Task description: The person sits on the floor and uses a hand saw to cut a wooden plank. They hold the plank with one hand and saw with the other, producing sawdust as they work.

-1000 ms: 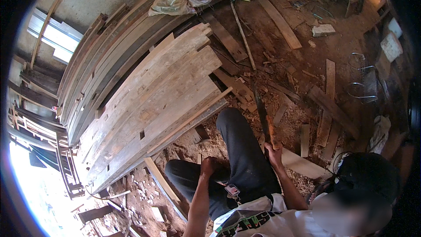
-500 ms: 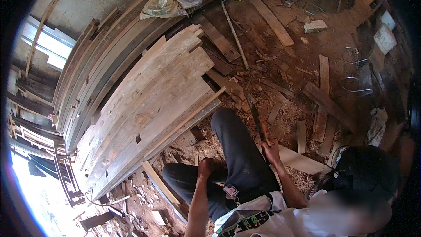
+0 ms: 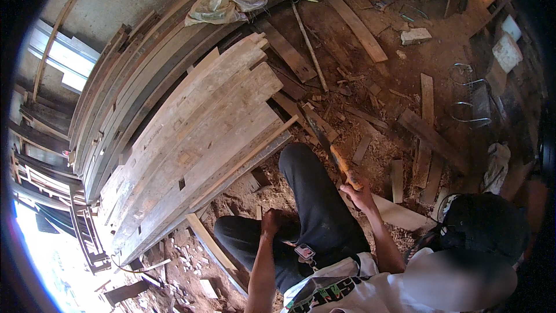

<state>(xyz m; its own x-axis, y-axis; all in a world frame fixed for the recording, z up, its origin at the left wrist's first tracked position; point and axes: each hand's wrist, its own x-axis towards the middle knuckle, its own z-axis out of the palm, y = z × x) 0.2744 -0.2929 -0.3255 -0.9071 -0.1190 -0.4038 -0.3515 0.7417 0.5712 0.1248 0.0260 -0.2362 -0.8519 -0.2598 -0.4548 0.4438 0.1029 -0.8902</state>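
Observation:
My right hand (image 3: 360,197) is closed round the end of the orange handle of a long, narrow tool with a dark blade (image 3: 318,129). I cannot tell whether it is a saw or a large knife. Its blade points up and to the left, past my raised knee in dark trousers. Between my legs rests my left hand (image 3: 271,221), curled into a fist with its fingers in shade; nothing shows sticking out of it. Left of my knees lies a stack of wide, pale planks (image 3: 191,139) with square notches, and a thin wooden strip (image 3: 255,153) runs along its near edge.
Long boards (image 3: 133,90) lie behind the planks, with a crumpled plastic bag (image 3: 223,3) on top. Loose boards (image 3: 431,139), shavings and offcuts litter the dirt floor. A pale block (image 3: 415,36) sits farther back. A dark cap (image 3: 483,226) shows at lower right.
The tool in my right hand has swung, its blade tip moving up and left, and its orange handle shows more fully. My left hand has stayed put.

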